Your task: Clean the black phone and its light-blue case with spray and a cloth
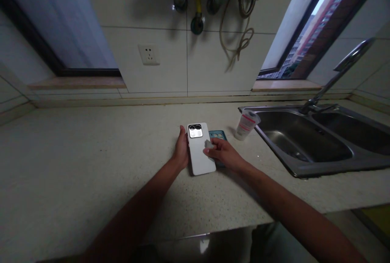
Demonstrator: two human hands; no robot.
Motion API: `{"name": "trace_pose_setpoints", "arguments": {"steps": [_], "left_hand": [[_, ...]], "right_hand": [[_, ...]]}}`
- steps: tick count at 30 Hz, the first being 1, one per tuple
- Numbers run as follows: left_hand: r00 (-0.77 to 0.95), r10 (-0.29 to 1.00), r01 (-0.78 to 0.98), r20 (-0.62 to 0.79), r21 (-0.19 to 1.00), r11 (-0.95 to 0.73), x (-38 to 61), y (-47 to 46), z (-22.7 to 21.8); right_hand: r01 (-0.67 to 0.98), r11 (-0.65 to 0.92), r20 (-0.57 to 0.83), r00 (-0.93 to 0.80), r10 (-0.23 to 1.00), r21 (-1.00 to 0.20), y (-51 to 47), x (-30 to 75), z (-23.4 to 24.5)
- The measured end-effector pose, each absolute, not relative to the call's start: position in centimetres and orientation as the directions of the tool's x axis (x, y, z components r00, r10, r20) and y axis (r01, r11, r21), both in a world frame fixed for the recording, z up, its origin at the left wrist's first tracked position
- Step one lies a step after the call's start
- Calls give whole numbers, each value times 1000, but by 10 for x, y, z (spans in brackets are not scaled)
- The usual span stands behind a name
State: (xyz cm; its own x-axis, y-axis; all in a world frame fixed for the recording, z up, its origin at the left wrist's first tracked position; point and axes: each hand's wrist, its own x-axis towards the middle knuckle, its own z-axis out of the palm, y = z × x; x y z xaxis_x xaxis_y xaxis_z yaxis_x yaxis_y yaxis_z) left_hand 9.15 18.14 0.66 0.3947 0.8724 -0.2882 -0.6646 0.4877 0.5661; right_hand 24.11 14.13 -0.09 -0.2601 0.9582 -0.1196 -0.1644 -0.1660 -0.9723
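Observation:
A white smartphone (199, 160) is held back side up over the counter, its square camera block at the top left. My left hand (182, 149) grips the phone along its left edge, thumb pointing up and the other fingers hidden beneath. Between the thumb and fingers of my right hand (224, 152) is a small grey piece, perhaps a folded cloth (209, 144), at the right side of the phone's back. Partly covered by the phone and my right hand, a teal phone case (219, 134) lies on the counter.
Right of my hands, a clear plastic cup (246, 125) with red markings tilts beside the steel double sink (284, 169). The tap (338, 72) rises behind the sink. The pale countertop (76, 153) runs left to the wall, which carries a socket (149, 54) and pipes.

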Motion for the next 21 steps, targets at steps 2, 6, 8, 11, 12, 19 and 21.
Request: {"name": "trace_pose_setpoints", "arguments": {"steps": [2,6,8,11,12,19,21], "left_hand": [[440,851,-639,-288,565,521,93,181,4],[567,777,-560,-275,563,608,96,178,0],[576,781,-559,-240,581,591,97,177,-3],[555,809,-578,-193,610,542,95,177,-7],[547,816,-580,-184,620,528,94,177,-8],[429,902,-600,-52,730,328,91,177,-9],[364,930,-606,-39,749,269,92,176,-6]], "right_hand": [[-198,-161,-111,-243,964,-967,142,243,4],[-286,-147,-90,-203,975,-947,144,245,5],[-326,-160,-102,-188,977,-932,145,244,3],[-358,-209,-153,-180,972,-910,145,242,1],[-364,-223,-169,-176,970,-904,145,241,1],[-235,-314,-214,-373,903,-920,138,237,2],[-209,-296,-197,-394,898,-932,137,237,0]]}}
